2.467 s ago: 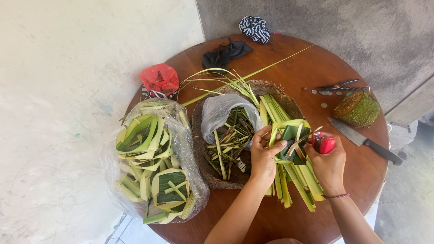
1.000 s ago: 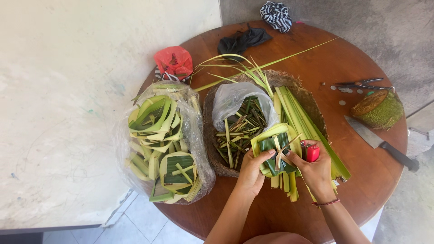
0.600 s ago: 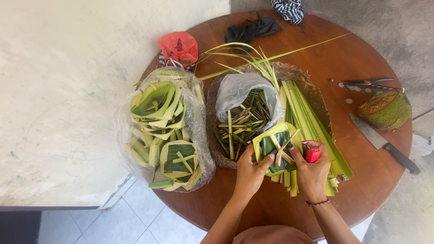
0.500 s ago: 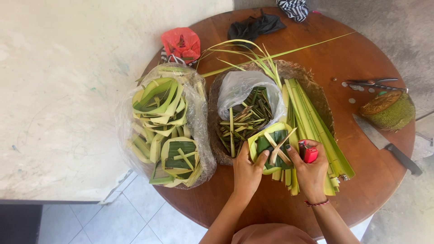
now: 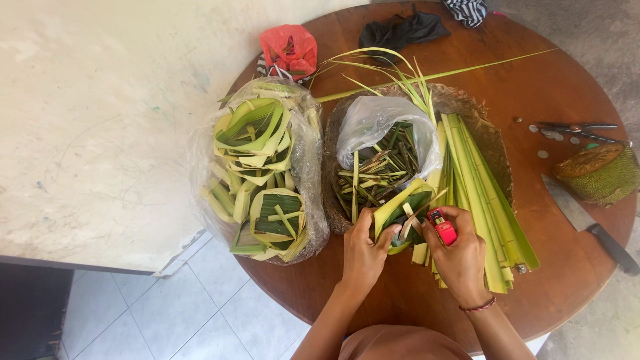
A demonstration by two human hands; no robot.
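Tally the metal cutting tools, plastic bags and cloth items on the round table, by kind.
Kitchen knife: 1
Scissors: 1
Clear plastic bags: 2, one holding folded leaf trays, one in the basket holding leaf scraps
Red plastic bag: 1
Cloth items: 2, black and striped
Total: 7

We are in a home, probably a porch or a simple corner of a house. We see a round wooden desk (image 5: 533,280) against a rough painted wall (image 5: 100,120), pale floor tiles (image 5: 167,313), a kitchen knife (image 5: 590,223), and palm leaf strips (image 5: 483,193) for craft work done by hand.
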